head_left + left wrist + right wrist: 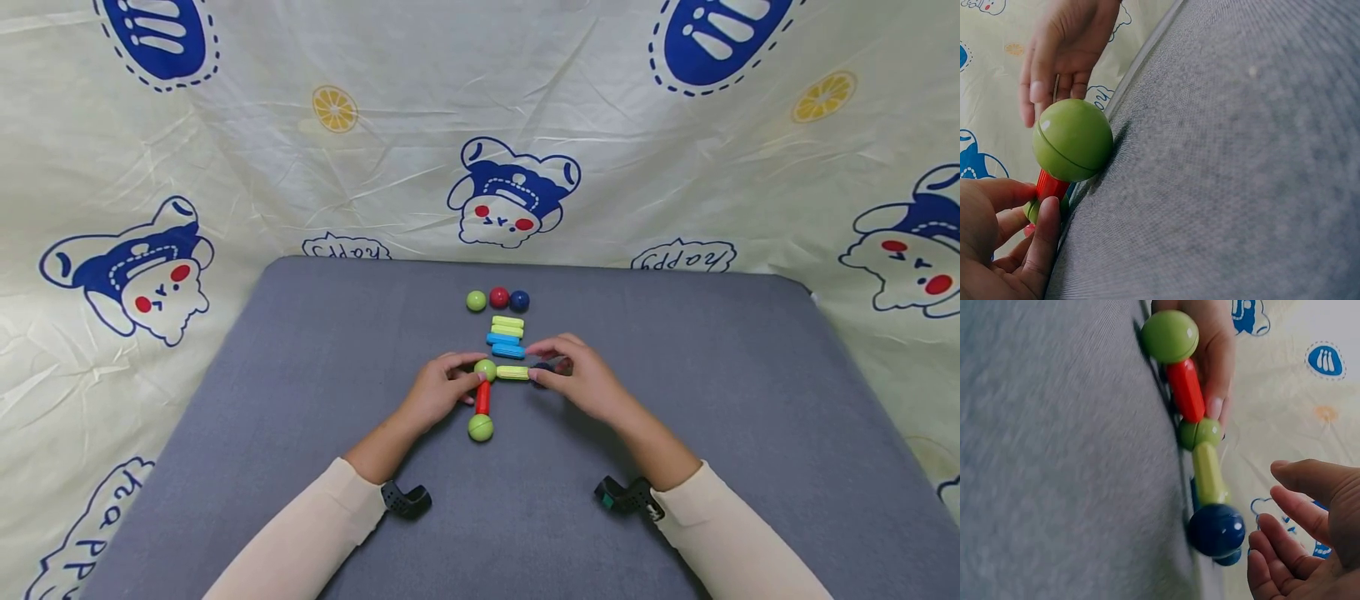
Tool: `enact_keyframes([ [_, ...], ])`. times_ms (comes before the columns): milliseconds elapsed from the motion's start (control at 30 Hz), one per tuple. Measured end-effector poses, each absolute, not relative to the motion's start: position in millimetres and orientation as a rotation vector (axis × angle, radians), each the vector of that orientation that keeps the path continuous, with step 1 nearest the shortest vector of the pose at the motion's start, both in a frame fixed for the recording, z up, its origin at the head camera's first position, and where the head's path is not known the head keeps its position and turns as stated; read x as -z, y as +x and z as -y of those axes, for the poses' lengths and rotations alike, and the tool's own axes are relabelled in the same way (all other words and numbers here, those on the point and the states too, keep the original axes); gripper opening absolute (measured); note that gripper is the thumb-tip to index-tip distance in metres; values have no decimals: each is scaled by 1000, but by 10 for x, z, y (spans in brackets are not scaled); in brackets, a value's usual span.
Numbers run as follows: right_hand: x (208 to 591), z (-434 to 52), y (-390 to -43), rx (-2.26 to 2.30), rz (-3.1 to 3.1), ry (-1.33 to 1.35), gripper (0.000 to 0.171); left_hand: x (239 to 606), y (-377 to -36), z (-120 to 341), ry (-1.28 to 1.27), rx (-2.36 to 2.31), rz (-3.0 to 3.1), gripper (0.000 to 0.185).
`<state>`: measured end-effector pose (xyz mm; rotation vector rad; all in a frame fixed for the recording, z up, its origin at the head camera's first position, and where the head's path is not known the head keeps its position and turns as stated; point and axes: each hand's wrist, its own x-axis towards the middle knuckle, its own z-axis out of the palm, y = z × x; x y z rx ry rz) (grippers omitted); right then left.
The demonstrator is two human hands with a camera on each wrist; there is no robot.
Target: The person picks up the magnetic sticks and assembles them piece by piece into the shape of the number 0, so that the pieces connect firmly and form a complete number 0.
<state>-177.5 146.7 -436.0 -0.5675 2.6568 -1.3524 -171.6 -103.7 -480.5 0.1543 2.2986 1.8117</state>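
Observation:
A joined piece lies on the grey table. Its red rod (pixel 483 398) links a near green ball (pixel 481 427) to a middle green ball (pixel 486 370). From that middle ball a yellow-green rod (pixel 513 372) runs right to a dark blue ball (pixel 1216 530), mostly hidden by fingers in the head view. My left hand (pixel 441 385) pinches the piece at the middle green ball, where the red rod joins it. Beside the dark blue ball is my right hand (pixel 1313 531), its fingers apart and a gap showing between them and the ball.
Beyond the piece lie two blue rods (pixel 508 351) and two yellow-green rods (pixel 507 322), stacked in a column. Farther back sit a loose green ball (pixel 476 301), a red ball (pixel 499 297) and a blue ball (pixel 519 301). A printed cloth (pixel 405 183) hangs behind the table (pixel 300 333).

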Motion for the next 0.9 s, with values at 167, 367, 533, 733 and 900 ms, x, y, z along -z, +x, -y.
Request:
enact_keyframes([
  [167,4430,-1505,-1827,1312,-2661,-510,32,4801,-1713,1042,146,-1804,-2300,36],
  [367,4556,-1528,-1872,1247,-2656,-540,33,4799,-1712,1038,146,-1800,-2307,36],
  [533,4629,-1552,-1895,1267,-2624,-547,31,4797,-1718,1031,153,-1796,-2320,35],
  [733,4670,-1575,-1908,1309,-2578,-519,30,4791,-1733,1031,196,-1798,-2420,37],
  [900,4671,-1601,-1913,1310,-2576,-517,31,4740,-1780,1004,288,-1713,-2642,34],
])
